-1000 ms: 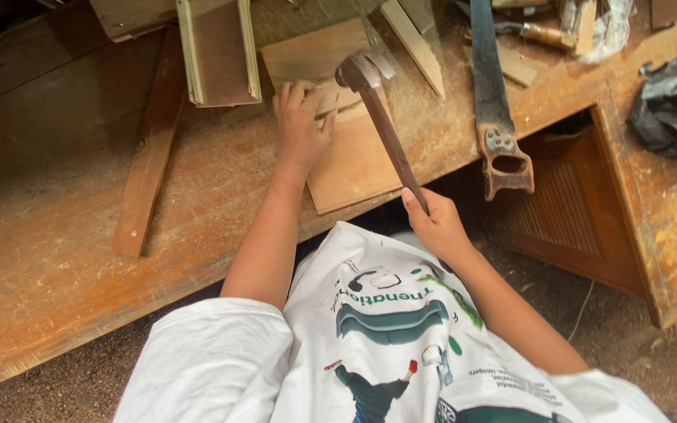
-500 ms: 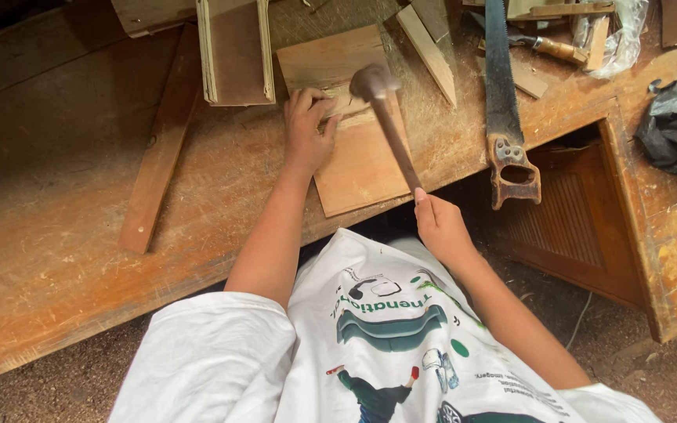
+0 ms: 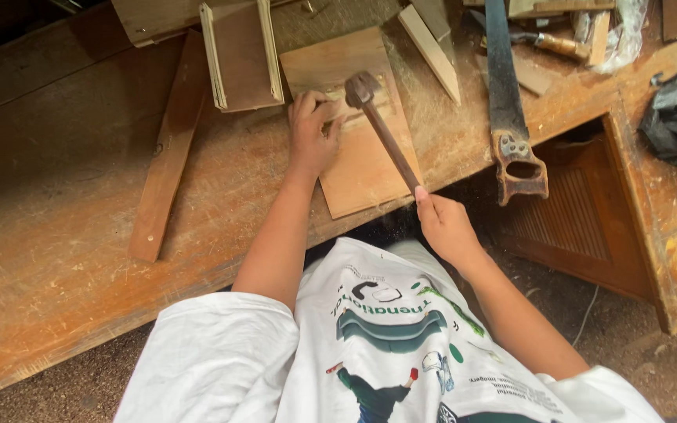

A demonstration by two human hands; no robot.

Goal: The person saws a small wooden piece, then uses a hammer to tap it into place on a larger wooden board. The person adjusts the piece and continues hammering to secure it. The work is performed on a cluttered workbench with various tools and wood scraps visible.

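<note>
Here the right hand (image 3: 444,227) grips the hammer (image 3: 381,129); the left hand (image 3: 311,137) presses the board (image 3: 362,168) flat.

Hammer (image 3: 381,129) head-down on plywood board (image 3: 362,157)

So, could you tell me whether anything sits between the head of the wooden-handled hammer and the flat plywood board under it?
Nothing visible does. The hammer, gripped by the right hand, has its head over the plywood board, beside the fingertips of the left hand pressing there.
</note>
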